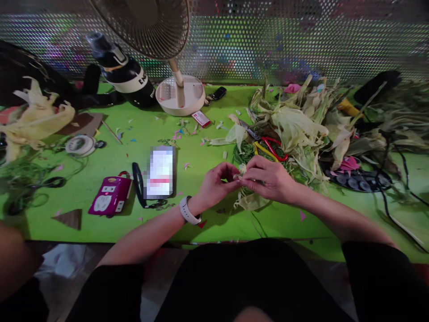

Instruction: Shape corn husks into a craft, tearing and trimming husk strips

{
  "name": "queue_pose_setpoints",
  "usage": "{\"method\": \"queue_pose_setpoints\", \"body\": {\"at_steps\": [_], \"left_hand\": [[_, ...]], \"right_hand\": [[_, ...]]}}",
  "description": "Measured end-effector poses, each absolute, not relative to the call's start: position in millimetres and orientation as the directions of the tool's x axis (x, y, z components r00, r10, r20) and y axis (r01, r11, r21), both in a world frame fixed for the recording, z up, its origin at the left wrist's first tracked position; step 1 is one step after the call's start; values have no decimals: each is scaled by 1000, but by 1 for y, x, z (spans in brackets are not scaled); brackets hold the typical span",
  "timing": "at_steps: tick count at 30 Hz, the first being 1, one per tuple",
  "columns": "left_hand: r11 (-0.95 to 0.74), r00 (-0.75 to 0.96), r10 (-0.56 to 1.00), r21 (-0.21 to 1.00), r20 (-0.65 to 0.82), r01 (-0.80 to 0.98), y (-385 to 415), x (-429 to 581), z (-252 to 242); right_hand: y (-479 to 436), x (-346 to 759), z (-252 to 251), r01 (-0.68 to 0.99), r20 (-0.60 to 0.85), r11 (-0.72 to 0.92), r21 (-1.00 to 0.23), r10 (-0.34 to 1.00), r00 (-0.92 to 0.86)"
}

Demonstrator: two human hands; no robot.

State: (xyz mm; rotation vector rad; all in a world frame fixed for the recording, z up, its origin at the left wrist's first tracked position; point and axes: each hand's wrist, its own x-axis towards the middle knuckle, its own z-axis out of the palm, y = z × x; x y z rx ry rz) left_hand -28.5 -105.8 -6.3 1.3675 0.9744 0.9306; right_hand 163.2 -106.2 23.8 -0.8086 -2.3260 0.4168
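My left hand, with a white band on its wrist, pinches a small pale piece of corn husk. From the other side my right hand grips the same piece, its fingertips meeting those of the left. Part of the husk is hidden by the fingers. A loose husk strip lies just below the hands. Right behind them are a coil of green wire and pliers with red and yellow handles. A heap of dry corn husks spreads behind and to the right.
A phone and a magenta box lie left on the green table. A fan and a black bottle stand behind, before a perforated metal screen. Black cables run along the right. Another person's arm shows at left.
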Motion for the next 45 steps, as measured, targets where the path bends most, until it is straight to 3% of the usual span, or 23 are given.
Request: {"method": "queue_pose_setpoints", "body": {"at_steps": [5,9,12,17,21,24,28,32,34,40,45], "left_hand": [[-160,401,911,979,97,126,-108,-32,-1],[-165,427,898,980,103,110,-110,-33,5],[-137,427,898,990,105,45,-109,-33,6],[96,401,915,987,-37,-128,-103,-33,1],[405,394,874,875,-285,-266,-97,-34,-1],[515,446,821,799,-357,-309,-93,-37,-2],[456,472,835,836,-283,-305,-91,-40,0],[369,486,850,888,-203,-273,-91,-40,3],[364,498,845,893,-196,-265,-91,-40,5],[335,417,885,905,-207,-262,-89,-43,5],[341,452,868,909,-206,-239,-85,-47,5]], "right_hand": [[-101,167,33,338,457,746,-573,634,-624],[-92,170,30,499,356,633,-592,761,-542],[-90,169,20,552,317,633,-543,763,-563],[-92,167,17,576,411,669,-470,743,-529],[-95,167,18,577,474,740,-345,668,-573],[-95,168,17,535,499,796,-283,599,-626],[-91,173,22,429,478,764,-482,640,-601],[-88,175,26,371,277,643,-670,681,-678],[-87,174,24,367,232,605,-707,689,-687],[-83,172,16,266,353,630,-729,680,-643],[-83,173,22,271,273,557,-785,704,-656]]}}
